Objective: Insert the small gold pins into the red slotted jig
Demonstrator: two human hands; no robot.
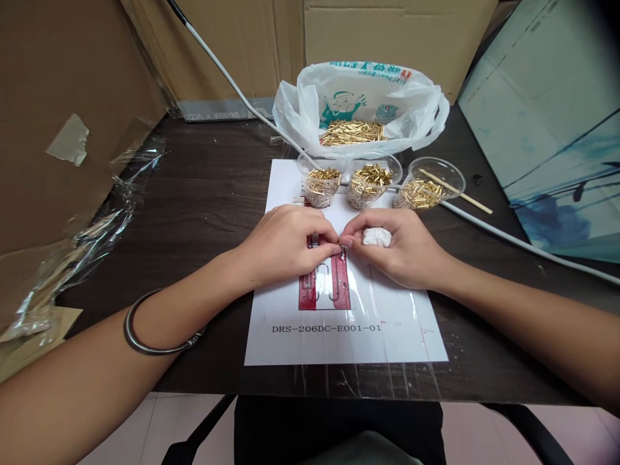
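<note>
My left hand (293,242) is closed in a pinch over a white printed sheet (271,345). Thumb and forefinger of my right hand (407,248) press together too, their tips meeting the left ones. What sits between the fingertips is too small to make out. A crumpled white wad (376,237), perhaps tissue, is tucked in my right palm. Under the hands, partly hidden, lies a red-and-white printed panel (332,290) with curved outlines. Just beyond stand clear plastic cups: the left cup (323,188), middle cup (371,185) and right cup (421,192), each holding small gold-coloured metal pins.
Behind the cups, a white plastic bag (416,123) stands open with longer gold-coloured pins (353,132). A thin wooden stick (467,197) leans out of the right cup. A white cable (527,242) crosses the dark table (194,174). Cardboard (232,51) walls the back.
</note>
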